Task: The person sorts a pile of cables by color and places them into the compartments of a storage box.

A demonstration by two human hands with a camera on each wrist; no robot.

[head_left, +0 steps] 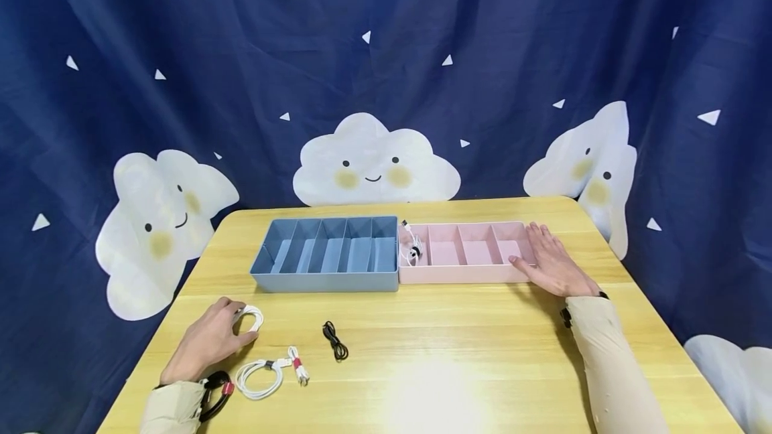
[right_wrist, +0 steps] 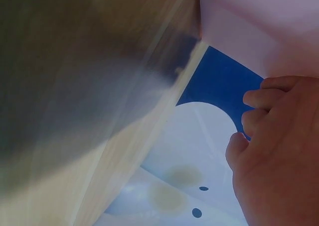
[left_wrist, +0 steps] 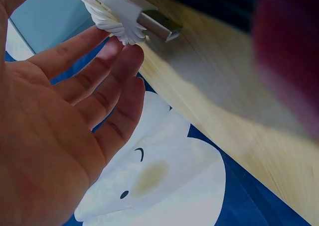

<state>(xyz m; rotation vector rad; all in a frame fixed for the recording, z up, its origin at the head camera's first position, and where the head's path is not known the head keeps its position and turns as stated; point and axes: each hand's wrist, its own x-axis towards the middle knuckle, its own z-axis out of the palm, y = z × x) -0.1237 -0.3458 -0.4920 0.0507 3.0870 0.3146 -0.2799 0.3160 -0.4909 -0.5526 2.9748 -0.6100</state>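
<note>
Partly hidden by the L hand (head_left: 208,340) pinching it, a coiled white cable (head_left: 259,319) is at L side of bench (head_left: 482,327); can't tell if lifted. L sleeve (head_left: 171,407) partly blocks black cable (head_left: 218,408) w/ red tie (head_left: 228,388). R hand (head_left: 555,266), fingers spread, hides R end of pink box (head_left: 464,275), beside blue box (head_left: 326,282).

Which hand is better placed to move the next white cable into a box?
Probably left: the left hand grips a white cable, while the right hand rests on the right end of the pink organizer, holding no cable.
</note>
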